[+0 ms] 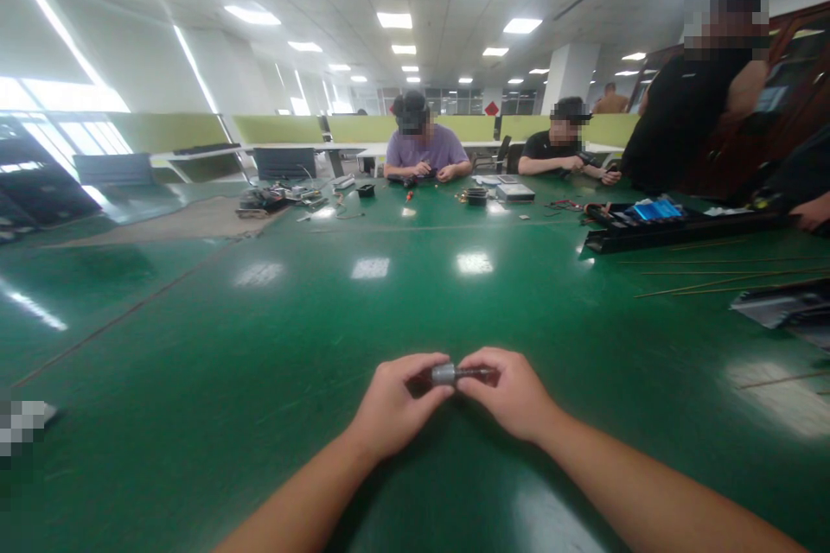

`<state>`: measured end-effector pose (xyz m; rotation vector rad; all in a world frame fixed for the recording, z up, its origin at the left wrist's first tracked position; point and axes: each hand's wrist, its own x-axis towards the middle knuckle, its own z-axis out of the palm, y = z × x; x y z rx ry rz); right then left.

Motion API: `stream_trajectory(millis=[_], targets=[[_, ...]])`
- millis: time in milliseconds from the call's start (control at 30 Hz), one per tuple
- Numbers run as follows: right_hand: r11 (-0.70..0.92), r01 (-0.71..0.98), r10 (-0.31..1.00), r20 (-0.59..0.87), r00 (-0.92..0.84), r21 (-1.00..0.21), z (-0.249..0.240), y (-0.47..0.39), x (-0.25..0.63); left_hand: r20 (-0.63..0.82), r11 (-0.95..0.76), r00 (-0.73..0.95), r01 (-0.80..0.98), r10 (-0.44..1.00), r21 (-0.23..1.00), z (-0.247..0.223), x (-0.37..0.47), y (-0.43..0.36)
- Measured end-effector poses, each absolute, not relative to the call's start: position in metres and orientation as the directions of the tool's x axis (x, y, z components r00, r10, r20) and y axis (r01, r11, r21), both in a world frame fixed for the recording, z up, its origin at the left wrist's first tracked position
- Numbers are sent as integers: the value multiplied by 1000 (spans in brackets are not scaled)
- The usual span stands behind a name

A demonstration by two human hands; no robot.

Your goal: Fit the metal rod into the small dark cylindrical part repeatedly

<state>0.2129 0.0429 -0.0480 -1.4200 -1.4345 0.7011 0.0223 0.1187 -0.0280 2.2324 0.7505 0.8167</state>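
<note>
Between my hands, just above the green tabletop (pixel 291 449), is a small grey metal cylinder (pixel 443 374) with a thin dark shaft (pixel 473 372) sticking out to the right. It looks like a small motor with a ridged shaft, lying level. My left hand (pixel 392 406) pinches the cylinder between thumb and fingers from the left. Around the shaft's right end, my right hand (pixel 519 393) is closed, thumb below and index finger above. The shaft's far tip is partly hidden by the right fingers.
Thin brass-coloured rods (pixel 713 281) and a long black channel (pixel 680 229) lie at the right. Across the table, a person in a purple shirt (pixel 428 155) and another in black (pixel 545 151) sit by small parts. One person (pixel 693 104) stands at the right.
</note>
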Motion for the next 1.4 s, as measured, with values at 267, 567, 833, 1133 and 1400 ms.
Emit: stream_trajectory(millis=[267, 567, 833, 1133, 1400], targets=[[161, 420, 961, 240, 141, -893, -47, 42, 213, 357, -635, 640, 272, 680, 723, -29, 21, 119], [158, 413, 961, 236, 146, -897, -49, 43, 214, 361, -634, 640, 262, 679, 728, -28, 21, 118], [146, 392, 964, 219, 149, -909, -48, 42, 213, 360, -623, 640, 241, 678, 745, -32, 21, 119], [161, 409, 962, 236, 139, -898, -48, 44, 215, 387, -635, 627, 231, 676, 737, -32, 21, 119], [146, 381, 969, 209, 130, -913, -47, 42, 215, 399, -646, 623, 233, 673, 727, -35, 19, 120]])
